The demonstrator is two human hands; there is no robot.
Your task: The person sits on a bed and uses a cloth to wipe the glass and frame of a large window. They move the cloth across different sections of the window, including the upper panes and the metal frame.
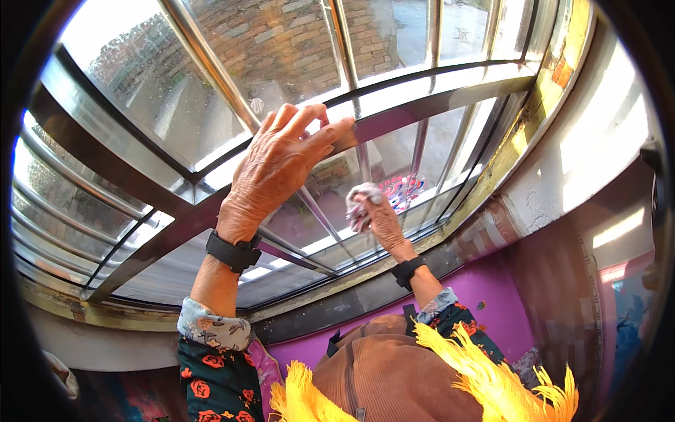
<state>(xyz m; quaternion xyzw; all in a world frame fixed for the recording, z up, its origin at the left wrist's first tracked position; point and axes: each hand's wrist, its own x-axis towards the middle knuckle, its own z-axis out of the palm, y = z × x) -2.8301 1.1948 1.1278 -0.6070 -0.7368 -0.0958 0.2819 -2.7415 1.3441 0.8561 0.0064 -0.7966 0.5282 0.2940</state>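
Observation:
My left hand [282, 158] rests on the horizontal metal crossbar [411, 108] of a window frame, its fingers hooked over the top and spread. Lower and to the right, my right hand [385, 219] presses a crumpled greyish cloth [364, 205] against the lower window pane [327, 211]. Just beyond the cloth, a colourful sticker [403, 191] with printing shows on the glass. Part of it is covered by my right hand. Both wrists carry black bands.
Shiny metal bars [211, 63] run outside the glass, with a brick wall [295, 47] behind them. Below the window lies a dark sill [364, 300] above a purple surface [490, 300]. Yellow scarf fringe [464, 348] hangs in front of my brown corduroy garment [390, 374].

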